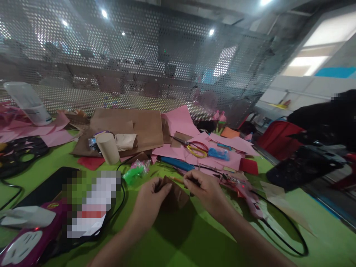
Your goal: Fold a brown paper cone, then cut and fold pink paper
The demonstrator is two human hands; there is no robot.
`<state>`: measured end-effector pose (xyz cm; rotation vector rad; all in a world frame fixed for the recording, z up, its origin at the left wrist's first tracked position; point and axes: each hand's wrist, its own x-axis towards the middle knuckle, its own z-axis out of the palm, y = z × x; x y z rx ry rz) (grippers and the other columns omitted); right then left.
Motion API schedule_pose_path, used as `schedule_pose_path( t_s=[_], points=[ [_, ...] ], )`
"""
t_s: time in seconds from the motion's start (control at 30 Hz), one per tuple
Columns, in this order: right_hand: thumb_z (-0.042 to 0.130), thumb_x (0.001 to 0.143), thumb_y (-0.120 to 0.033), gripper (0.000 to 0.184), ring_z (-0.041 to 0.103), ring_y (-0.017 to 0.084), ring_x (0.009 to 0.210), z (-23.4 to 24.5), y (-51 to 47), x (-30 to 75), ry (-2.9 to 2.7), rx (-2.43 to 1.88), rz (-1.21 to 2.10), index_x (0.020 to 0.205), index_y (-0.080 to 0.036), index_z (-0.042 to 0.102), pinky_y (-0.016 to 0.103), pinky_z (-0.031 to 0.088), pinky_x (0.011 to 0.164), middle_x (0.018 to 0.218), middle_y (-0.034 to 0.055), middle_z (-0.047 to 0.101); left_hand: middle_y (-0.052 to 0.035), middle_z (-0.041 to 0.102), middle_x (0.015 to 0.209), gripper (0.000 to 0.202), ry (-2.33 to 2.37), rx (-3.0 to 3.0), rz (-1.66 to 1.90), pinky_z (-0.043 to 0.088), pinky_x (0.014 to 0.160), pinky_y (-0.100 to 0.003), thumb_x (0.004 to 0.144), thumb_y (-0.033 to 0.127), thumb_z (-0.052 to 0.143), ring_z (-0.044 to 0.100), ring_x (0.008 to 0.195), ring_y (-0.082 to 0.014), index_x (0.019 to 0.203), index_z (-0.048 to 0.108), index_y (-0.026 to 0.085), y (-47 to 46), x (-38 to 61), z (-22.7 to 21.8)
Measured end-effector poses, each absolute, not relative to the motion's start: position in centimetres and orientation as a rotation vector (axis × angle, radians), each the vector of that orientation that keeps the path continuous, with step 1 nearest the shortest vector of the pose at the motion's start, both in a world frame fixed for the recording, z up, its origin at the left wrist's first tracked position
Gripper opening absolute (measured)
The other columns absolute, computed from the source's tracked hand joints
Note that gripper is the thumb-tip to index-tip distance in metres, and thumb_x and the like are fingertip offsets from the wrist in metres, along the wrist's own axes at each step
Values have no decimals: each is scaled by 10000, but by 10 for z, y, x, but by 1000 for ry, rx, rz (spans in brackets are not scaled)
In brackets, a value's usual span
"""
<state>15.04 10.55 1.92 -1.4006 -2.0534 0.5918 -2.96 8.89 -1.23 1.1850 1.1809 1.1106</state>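
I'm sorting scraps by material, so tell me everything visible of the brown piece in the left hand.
The brown piece looks like matte paper or thin card, angular, apparently folded, blurred in detail. It slants over the green table, its upper left pinched by the left hand. Whether the right hand touches it is unclear.

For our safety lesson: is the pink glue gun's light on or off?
The light is on: it glows red on the pink glue gun.
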Motion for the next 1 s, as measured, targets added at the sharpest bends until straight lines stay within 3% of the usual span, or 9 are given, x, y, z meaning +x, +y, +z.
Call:
schedule_pose_path(
  t_s=[0.1, 0.2, 0.37, 0.47, 0.6, 0.7, 0.77, 0.93, 1.0],
  points=[
    [505, 924, -335, 254, 531, 144, 643, 23, 102, 148, -2063, -1389, 620, 725, -193, 572, 237, 353, 578, 673, -8, 581, -5, 584, 692, 219, 1217, 1187, 1112, 383, 620, -263, 750, 378, 603, 522, 691, -182, 716, 601, 162, 88, -29, -12],
    [606, 866, -341, 157, 556, 142, 660, 26, 98, 143, -2064, -1361, 712, 815, -192, 594, 232, 379, 592, 729, -5, 627, 9, 561, 671, 202, 1227, 1185, 1132, 378, 605, -250, 754, 363, 605, 502, 674, -167, 699, 590, 169, 87, -29, -10],
    [597, 800, -182, 38, 548, 137, 624, 23, 101, 144, -2111, -1440, 678, 766, -190, 615, 225, 358, 557, 687, -11, 630, 15, 548, 665, 228, 1209, 1133, 1147, 384, 610, -247, 743, 388, 619, 492, 668, -161, 683, 567, 175, 87, -30, -7],
    [530, 838, -181, 102, 554, 143, 641, 20, 107, 151, -2041, -1474, 605, 822, -193, 629, 235, 366, 578, 718, -6, 641, -5, 589, 706, 240, 1180, 1075, 1156, 407, 643, -261, 743, 406, 625, 527, 702, -179, 713, 580, 172, 87, -31, -6],
    [498, 909, -304, 244, 523, 154, 625, 20, 110, 155, -2021, -1502, 505, 720, -188, 601, 256, 360, 584, 653, -3, 587, -21, 618, 741, 239, 1148, 1095, 1104, 401, 656, -269, 768, 405, 611, 547, 733, -194, 740, 605, 168, 87, -30, -7],
    [583, 859, -265, 96, 555, 161, 693, 23, 106, 150, -2003, -1396, 538, 893, -193, 636, 264, 404, 633, 817, 22, 651, -14, 607, 718, 236, 1122, 1172, 1067, 384, 649, -267, 795, 394, 568, 534, 721, -190, 715, 602, 174, 87, -28, -8],
    [593, 862, -259, 128, 580, 165, 750, 24, 102, 146, -2017, -1294, 609, 970, -203, 635, 264, 429, 667, 901, 37, 667, -9, 597, 704, 225, 1105, 1219, 1070, 377, 644, -266, 800, 376, 546, 525, 713, -188, 709, 604, 178, 86, -26, -9],
    [626, 835, -210, 13, 585, 157, 738, 21, 98, 141, -2076, -1254, 624, 829, -202, 635, 239, 414, 638, 802, 11, 659, -8, 587, 701, 201, 1097, 1300, 1030, 361, 626, -262, 806, 332, 524, 512, 702, -185, 719, 627, 182, 84, -23, -11],
    [588, 837, -164, 66, 584, 150, 722, 19, 98, 142, -2088, -1271, 591, 804, -203, 631, 239, 405, 642, 768, -2, 654, -8, 588, 700, 218, 1075, 1315, 1000, 356, 618, -261, 820, 341, 517, 511, 695, -183, 715, 626, 184, 83, -23, -12]
  ],
)
